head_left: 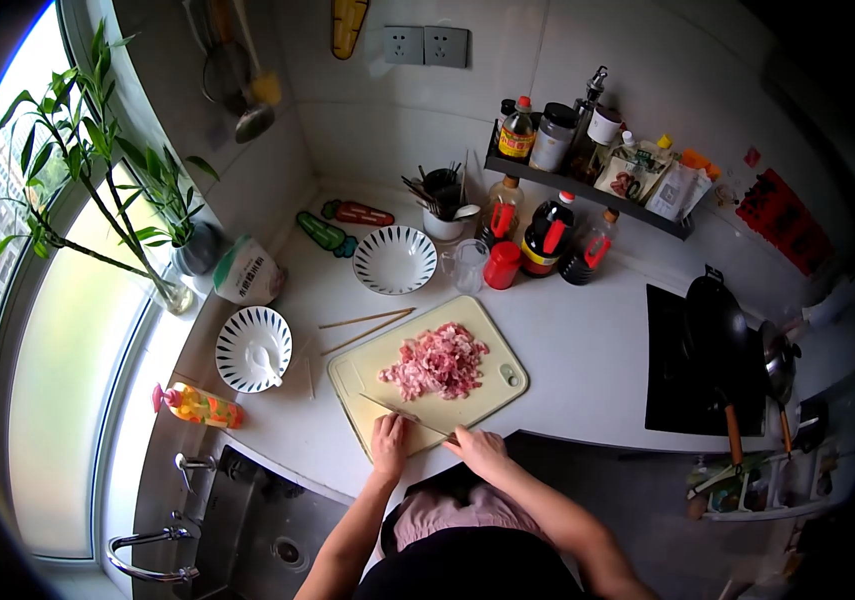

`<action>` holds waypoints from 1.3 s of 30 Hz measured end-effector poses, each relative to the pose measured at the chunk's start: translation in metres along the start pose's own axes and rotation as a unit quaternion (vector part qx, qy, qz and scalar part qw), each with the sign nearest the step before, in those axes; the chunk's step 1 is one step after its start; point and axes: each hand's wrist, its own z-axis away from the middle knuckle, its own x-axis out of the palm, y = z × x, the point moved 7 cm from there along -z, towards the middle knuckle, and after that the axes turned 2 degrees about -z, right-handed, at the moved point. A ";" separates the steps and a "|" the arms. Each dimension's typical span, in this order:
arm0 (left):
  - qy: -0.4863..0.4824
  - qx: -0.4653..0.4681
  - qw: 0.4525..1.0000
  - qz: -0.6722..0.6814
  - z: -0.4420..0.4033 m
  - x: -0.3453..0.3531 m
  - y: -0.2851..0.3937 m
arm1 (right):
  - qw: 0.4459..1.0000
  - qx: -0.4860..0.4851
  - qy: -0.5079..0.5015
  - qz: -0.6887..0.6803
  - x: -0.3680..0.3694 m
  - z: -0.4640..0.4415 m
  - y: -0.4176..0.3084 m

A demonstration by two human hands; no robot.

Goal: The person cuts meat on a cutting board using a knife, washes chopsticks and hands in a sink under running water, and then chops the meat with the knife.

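Observation:
On the counter lies a pale cutting board [355, 382] with a heap of chopped pink meat [437, 362] on it. My right hand [477, 450] is closed round the handle of a knife [409, 415], whose blade points left across the near part of the board. Beside the blade, at the board's near edge, my left hand [389, 442] rests with its fingers bent down; what lies under the fingertips is too small to make out.
Left of the board are a striped bowl [237, 345] with a spoon, chopsticks [367, 331] and a soap bottle [205, 407]. Behind it stand another bowl [395, 260], a glass jug [465, 265] and sauce bottles [547, 235]. A sink [257, 520] is front left, a wok [715, 320] right.

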 end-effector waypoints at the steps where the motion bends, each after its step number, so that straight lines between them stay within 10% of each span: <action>1: 0.002 -0.002 1.000 0.000 -0.001 0.000 0.000 | 1.000 0.019 -0.014 0.006 -0.013 0.010 0.005; 39: 0.011 0.001 1.000 0.003 -0.001 -0.009 0.001 | 0.998 0.000 0.007 0.063 -0.049 0.025 -0.007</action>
